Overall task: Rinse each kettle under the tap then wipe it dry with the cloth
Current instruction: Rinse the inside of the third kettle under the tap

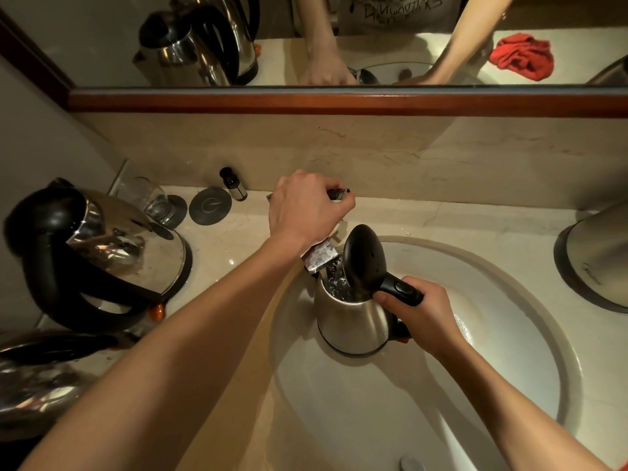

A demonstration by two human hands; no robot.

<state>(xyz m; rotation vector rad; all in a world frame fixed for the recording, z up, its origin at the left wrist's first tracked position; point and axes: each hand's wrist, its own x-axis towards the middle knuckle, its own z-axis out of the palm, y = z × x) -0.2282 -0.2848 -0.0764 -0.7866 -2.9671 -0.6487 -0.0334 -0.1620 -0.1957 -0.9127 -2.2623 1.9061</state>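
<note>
A small steel kettle (350, 321) stands in the white sink (492, 273) with its black lid (363, 260) flipped up. My right hand (421, 314) grips its black handle. Water shows inside the kettle, under the chrome tap spout (319, 258). My left hand (306, 209) is closed over the tap lever (338, 193) at the back of the basin. The red cloth (523, 56) appears only as a reflection in the mirror, lying on the counter to my right.
A large steel kettle (102, 253) with a black handle stands on the left counter, another (40, 379) nearer me at the lower left. A pale kettle (601, 260) sits at the right edge. A glass (149, 198), coasters (210, 205) and a small bottle (234, 183) stand by the wall.
</note>
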